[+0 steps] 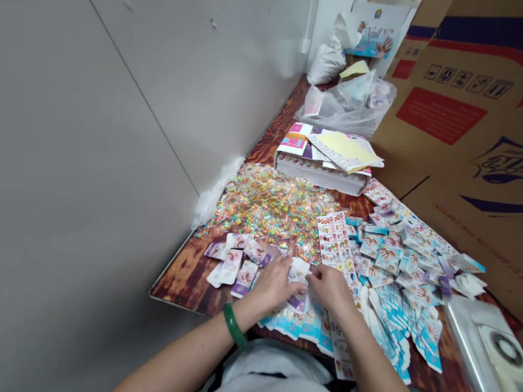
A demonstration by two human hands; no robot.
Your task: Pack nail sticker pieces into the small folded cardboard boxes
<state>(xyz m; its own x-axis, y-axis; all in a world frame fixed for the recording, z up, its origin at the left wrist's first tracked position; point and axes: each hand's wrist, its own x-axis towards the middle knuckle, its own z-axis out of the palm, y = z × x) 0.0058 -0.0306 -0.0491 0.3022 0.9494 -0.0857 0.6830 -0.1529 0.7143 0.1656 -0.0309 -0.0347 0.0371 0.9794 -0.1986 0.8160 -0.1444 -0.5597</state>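
A small purple-and-white printed card box [299, 271] is between my hands near the front of the table. My left hand [275, 286], a green bangle [234, 325] on its wrist, grips the box from the left with thumb and fingers. From the right, my right hand [332, 289] pinches at the box's upper right edge; its fingertips are partly hidden. Several similar purple boxes [244, 277] lie left of my left hand. Flat blue-and-white cartons [300, 324] are fanned out beneath my hands. A sticker sheet [334, 239] lies just beyond my right hand.
Small clear packets with colourful pieces [270, 203] are heaped beyond my hands. Filled blue-and-white boxes [389, 256] pile up on the right, before a large brown carton [470, 116]. A white box with papers [323, 171] stands behind. A grey wall [110, 146] borders the left.
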